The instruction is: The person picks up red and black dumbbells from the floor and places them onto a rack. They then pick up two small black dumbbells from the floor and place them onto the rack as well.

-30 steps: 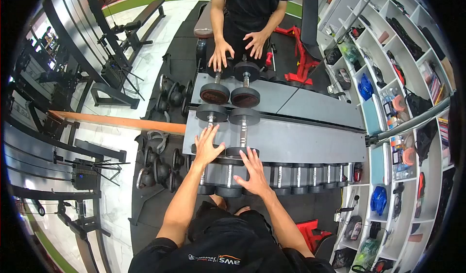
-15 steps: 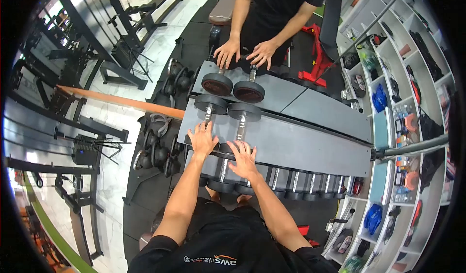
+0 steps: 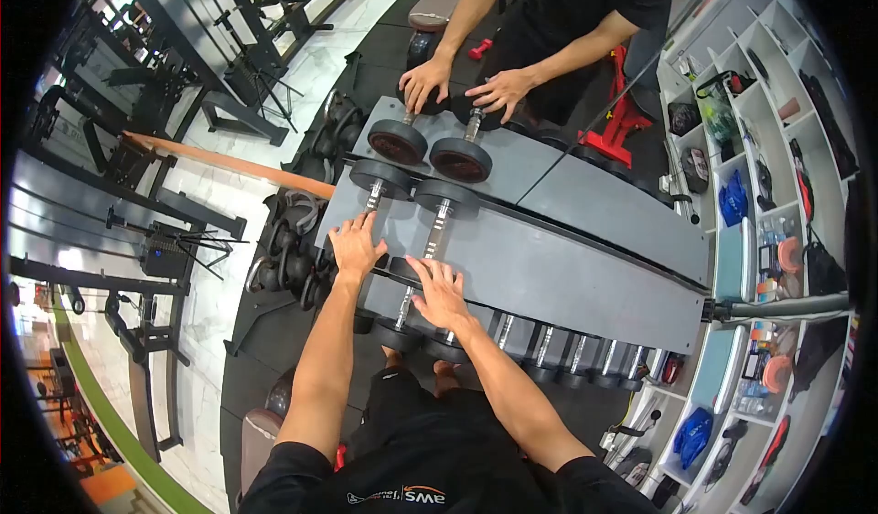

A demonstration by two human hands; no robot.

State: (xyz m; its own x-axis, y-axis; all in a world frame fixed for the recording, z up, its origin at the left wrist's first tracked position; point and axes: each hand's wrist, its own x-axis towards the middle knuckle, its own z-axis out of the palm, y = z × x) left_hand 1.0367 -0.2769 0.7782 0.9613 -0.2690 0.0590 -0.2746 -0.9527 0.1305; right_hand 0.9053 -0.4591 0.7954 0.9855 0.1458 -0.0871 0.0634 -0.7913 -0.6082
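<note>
Grey flat rack top (image 3: pixel 549 267), backed along its far edge by a wall mirror (image 3: pixel 594 212), carries two large dumbbells near its left end. The left round-headed black dumbbell with a silver metal handle (image 3: pixel 380 178) and the matching right dumbbell (image 3: pixel 446 196) lie side by side, running from the far edge toward the near edge. The left hand (image 3: pixel 355 247) is over the near part of the left dumbbell; the right hand (image 3: pixel 441 293) is over the near part of the right one. Both are palm down with fingers spread, neither wrapped round a handle; thumb contact cannot be told.

Recommended handling, as a judgement:
- Centre each palm on its handle; a grip toward the near head would likely leave the far head heavy.
- Wrap fingers and thumb fully; keep wrists straight.
- Keep fingers out of the gap between the heads.
- Guard against sideways roll and contact with the mirror.
- Mind the lower row of smaller black dumbbells (image 3: pixel 576 358) below the near edge.
</note>
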